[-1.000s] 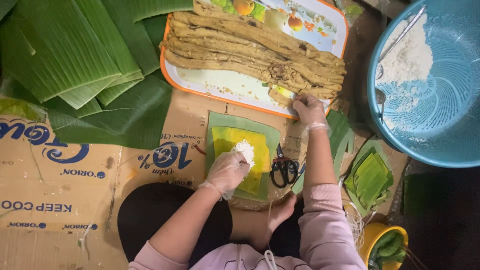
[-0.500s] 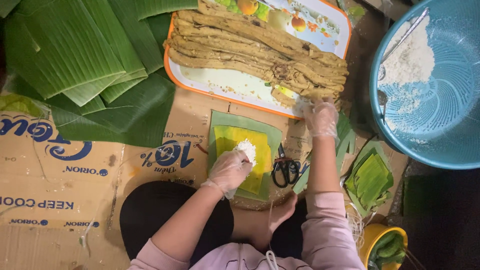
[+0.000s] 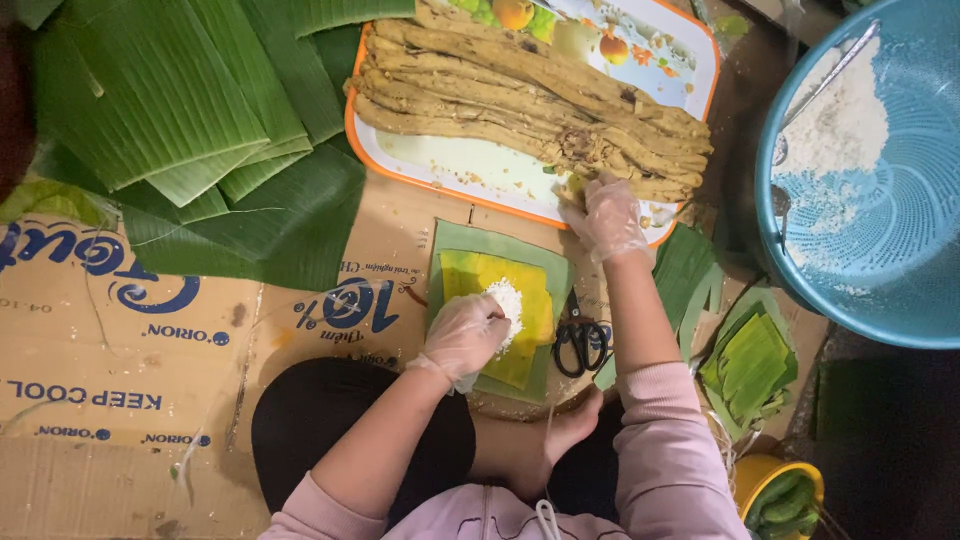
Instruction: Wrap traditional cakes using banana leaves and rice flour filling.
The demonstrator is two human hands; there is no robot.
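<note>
My left hand (image 3: 462, 334), in a thin clear glove, rests on a small heap of white rice (image 3: 507, 300) spread over a yellow-green banana leaf square (image 3: 495, 275) on the cardboard. My right hand (image 3: 604, 214), also gloved, reaches up to the near edge of an orange-rimmed tray (image 3: 440, 170) and touches the end of a pile of long brownish filling strips (image 3: 520, 85). Whether its fingers grip a strip is hidden by the glove.
Black scissors (image 3: 580, 343) lie right of the leaf square. Large banana leaves (image 3: 170, 110) are stacked at the upper left. A blue basket with white rice (image 3: 860, 170) stands at the right. Folded leaf pieces (image 3: 755, 365) and a yellow cup (image 3: 775, 490) sit at the lower right. Flattened cardboard (image 3: 120, 340) covers the floor.
My right hand dipped slightly away from the tray and returned to the strips' near end. My left hand stayed on the rice.
</note>
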